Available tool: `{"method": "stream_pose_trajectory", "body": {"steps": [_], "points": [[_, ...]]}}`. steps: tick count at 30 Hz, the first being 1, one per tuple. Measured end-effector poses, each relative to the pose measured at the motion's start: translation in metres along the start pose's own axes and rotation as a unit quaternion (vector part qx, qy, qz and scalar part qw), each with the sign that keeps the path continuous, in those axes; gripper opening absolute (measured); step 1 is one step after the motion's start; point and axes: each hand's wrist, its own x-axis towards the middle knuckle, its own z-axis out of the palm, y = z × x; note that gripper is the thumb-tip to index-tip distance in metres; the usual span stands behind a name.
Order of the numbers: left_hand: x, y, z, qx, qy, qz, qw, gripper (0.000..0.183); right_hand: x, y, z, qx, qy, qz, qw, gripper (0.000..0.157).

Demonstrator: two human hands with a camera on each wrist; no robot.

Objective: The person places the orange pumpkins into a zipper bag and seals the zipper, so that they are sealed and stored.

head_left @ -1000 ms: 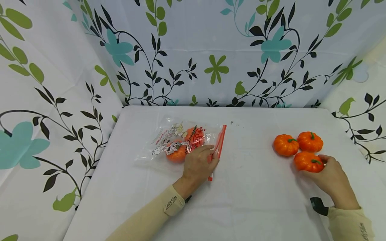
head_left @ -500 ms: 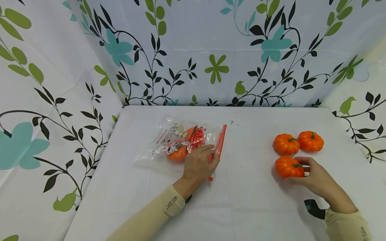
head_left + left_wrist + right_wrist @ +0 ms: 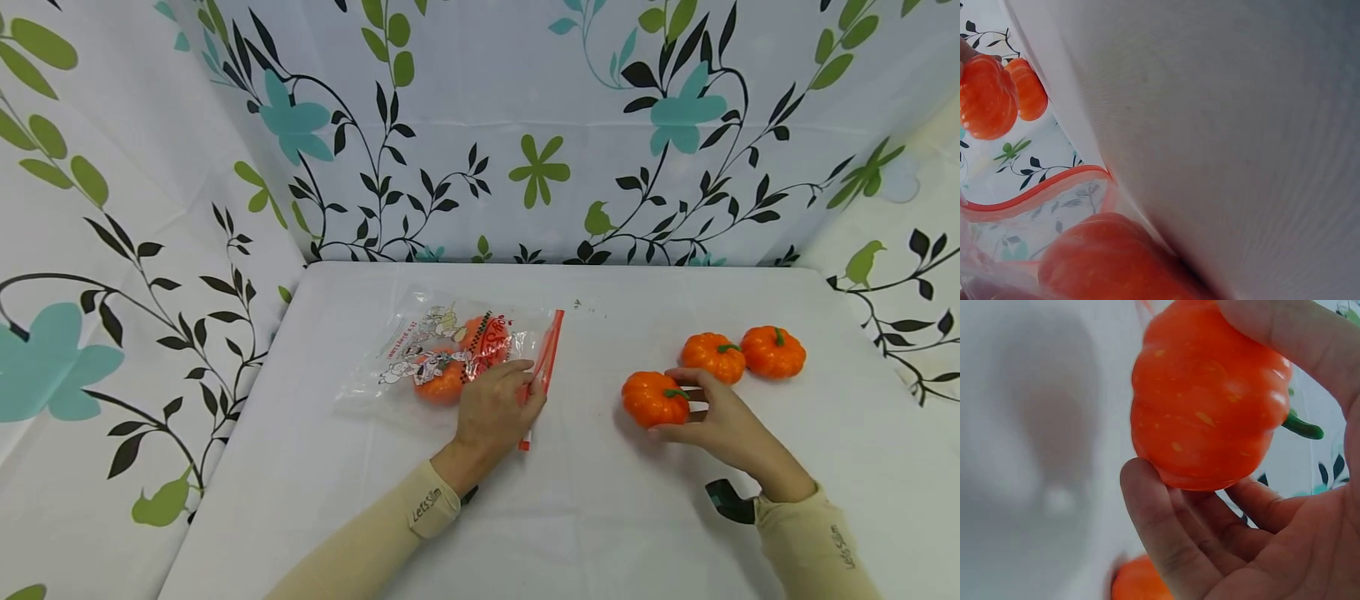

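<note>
My right hand (image 3: 723, 429) grips a small orange toy pumpkin (image 3: 655, 399) with a green stem, thumb on one side and fingers on the other. In the right wrist view this pumpkin (image 3: 1207, 400) hangs off the white surface, its shadow beside it. Left of centre lies a clear zip bag (image 3: 397, 392) with printed figures and a red zip edge (image 3: 553, 350). Inside it are orange pumpkins (image 3: 437, 385). My left hand (image 3: 491, 408) pinches the bag near its zip end, fingertips partly hidden. The left wrist view shows the bag's red-rimmed mouth (image 3: 1041, 195) parted, a pumpkin (image 3: 1110, 262) behind it.
Two more orange pumpkins, one nearer (image 3: 712, 357) and one farther right (image 3: 773, 352), sit on the white table (image 3: 600, 533), just beyond my right hand. A leaf-patterned cloth (image 3: 480, 125) hangs behind the table and along both sides.
My right hand has lifted the third pumpkin away from the other two and carried it left toward the bag. The left hand and the bag have stayed in place.
</note>
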Motion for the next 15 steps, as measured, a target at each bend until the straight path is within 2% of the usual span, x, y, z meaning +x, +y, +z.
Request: {"method": "stream_pose_trajectory", "body": {"steps": [15], "points": [[-0.001, 0.001, -0.001, -0.005, -0.009, -0.007, 0.9999, 0.005, 0.038, -0.028, 0.038, -0.002, -0.004, -0.048, 0.999, 0.087]]}}
